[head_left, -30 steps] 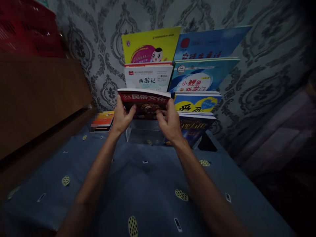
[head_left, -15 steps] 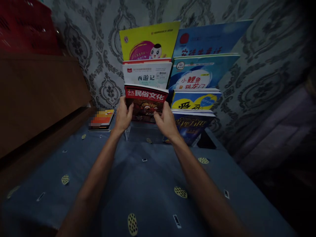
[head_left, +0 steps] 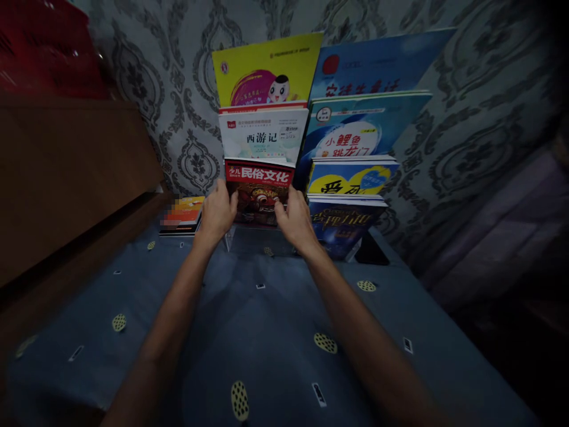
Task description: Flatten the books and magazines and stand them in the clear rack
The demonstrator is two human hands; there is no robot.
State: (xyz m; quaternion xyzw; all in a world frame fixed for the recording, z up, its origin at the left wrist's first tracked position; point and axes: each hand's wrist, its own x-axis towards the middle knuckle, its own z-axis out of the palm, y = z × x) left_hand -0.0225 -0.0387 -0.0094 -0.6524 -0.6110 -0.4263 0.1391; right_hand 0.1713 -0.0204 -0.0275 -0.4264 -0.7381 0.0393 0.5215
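A red-and-brown magazine-like book with white Chinese lettering stands upright at the front of the left column. My left hand grips its left edge, thumb on the cover. On the right edge, my right hand holds it the same way. The book's bottom sits behind the front panel of a clear rack. Behind it rise a white book and a yellow-green book. Beside my right hand, a dark blue book fronts the right column.
More books, including a teal one and a blue one, fill the right column. An orange-covered pile lies left of the rack. A black flat object rests at right. A wooden cabinet borders the blue cloth.
Both hands have moved slightly down with the red-and-brown book. Its top edge is lower, and more of the white book behind shows.
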